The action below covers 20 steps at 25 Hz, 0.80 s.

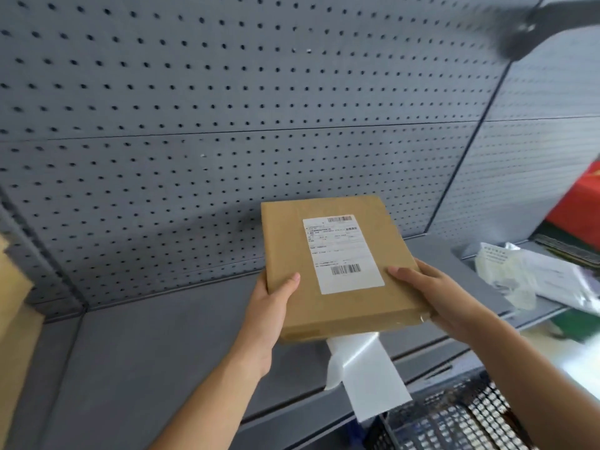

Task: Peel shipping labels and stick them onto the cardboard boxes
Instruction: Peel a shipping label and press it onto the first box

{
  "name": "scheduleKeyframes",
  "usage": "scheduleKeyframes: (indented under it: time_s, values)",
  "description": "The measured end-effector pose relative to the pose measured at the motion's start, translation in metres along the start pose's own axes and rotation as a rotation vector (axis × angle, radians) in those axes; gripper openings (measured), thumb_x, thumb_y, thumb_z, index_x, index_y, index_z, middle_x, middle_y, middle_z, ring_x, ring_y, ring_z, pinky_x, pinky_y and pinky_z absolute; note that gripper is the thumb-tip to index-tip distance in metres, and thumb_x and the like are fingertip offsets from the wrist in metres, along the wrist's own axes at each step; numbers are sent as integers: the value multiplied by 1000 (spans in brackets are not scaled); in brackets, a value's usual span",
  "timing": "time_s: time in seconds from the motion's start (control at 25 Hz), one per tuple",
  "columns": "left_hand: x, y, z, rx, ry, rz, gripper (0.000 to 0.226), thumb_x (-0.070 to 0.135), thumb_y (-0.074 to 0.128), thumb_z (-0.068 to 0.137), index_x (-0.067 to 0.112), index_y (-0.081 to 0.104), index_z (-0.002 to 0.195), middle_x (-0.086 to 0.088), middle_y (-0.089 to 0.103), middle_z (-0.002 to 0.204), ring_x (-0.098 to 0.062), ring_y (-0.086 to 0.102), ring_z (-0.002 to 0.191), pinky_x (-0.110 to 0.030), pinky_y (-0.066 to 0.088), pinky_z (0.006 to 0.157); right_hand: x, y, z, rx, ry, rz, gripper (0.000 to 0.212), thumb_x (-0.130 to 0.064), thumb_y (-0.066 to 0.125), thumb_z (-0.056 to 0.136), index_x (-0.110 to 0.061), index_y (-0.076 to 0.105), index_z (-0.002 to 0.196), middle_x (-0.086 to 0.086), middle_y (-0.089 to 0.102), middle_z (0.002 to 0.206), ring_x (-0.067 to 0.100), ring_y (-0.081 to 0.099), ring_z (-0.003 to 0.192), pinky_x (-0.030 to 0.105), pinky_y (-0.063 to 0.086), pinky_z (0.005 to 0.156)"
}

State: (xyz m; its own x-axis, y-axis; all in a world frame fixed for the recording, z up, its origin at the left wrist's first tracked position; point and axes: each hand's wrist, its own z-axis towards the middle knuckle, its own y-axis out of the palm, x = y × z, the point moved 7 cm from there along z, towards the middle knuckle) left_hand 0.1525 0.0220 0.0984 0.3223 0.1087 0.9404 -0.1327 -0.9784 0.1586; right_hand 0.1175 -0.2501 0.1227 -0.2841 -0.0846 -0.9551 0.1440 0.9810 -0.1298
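A flat brown cardboard box (292,241) is held up over the grey shelf, its top face toward me. A white shipping label (341,251) with barcodes is stuck on that face. My left hand (269,306) grips the box's lower left edge, thumb on top. My right hand (431,293) grips the lower right corner, thumb resting next to the label. A shiny white backing strip (367,371) hangs down below the box's near edge; which hand holds it is hidden.
A grey pegboard wall (227,125) rises behind the grey shelf (162,336). White papers and plastic wrap (519,274) lie on the shelf at right, beside a red object (581,206). A black mesh basket (454,420) sits at lower right. Another cardboard box's edge (13,303) shows at far left.
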Motion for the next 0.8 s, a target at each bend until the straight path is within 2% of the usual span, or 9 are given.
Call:
scheduleKeyframes:
  time_s: [0.16, 0.28, 0.44, 0.56, 0.68, 0.8]
  values:
    - [1, 79, 19, -64, 30, -15, 36, 38, 65, 98, 36, 58, 132, 14, 74, 118, -6, 68, 106, -24, 49, 76, 1, -79, 0, 99, -8, 17, 42, -37, 69, 84, -26, 64, 124, 4, 78, 108, 23, 74, 92, 36, 57, 74]
    - [-9, 124, 29, -89, 11, -15, 33, 37, 63, 99, 35, 57, 131, 17, 72, 113, 0, 67, 99, -19, 48, 70, 5, -126, 8, 160, 0, 16, 34, -33, 68, 90, -25, 65, 123, 6, 78, 106, 24, 75, 88, 33, 61, 71]
    - [-29, 170, 44, -114, 0, 44, 31, 38, 60, 101, 34, 52, 131, 14, 69, 114, 1, 64, 97, -20, 47, 72, 14, -176, 27, 215, 24, -8, 30, -35, 65, 94, -23, 66, 121, 5, 79, 101, 20, 76, 83, 28, 59, 67]
    - [-45, 188, 56, -105, -18, 111, 33, 41, 57, 101, 33, 50, 133, 8, 68, 120, -3, 63, 100, -27, 49, 78, 27, -194, 44, 190, 58, -24, 32, -37, 64, 94, -24, 65, 123, 5, 79, 105, 22, 76, 90, 30, 58, 74]
    - [-59, 201, 69, -106, -40, 129, 39, 38, 58, 102, 30, 46, 139, 4, 64, 127, -2, 61, 100, -26, 48, 81, 45, -208, 59, 186, 105, -42, 33, -37, 65, 93, -25, 65, 123, 6, 78, 106, 24, 75, 93, 32, 58, 79]
    - [-75, 209, 78, -109, -87, 145, 49, 38, 60, 101, 23, 45, 145, 1, 64, 129, -8, 62, 101, -28, 47, 87, 66, -215, 72, 174, 151, -49, 41, -40, 68, 89, -23, 64, 126, 8, 78, 108, 28, 74, 97, 37, 58, 84]
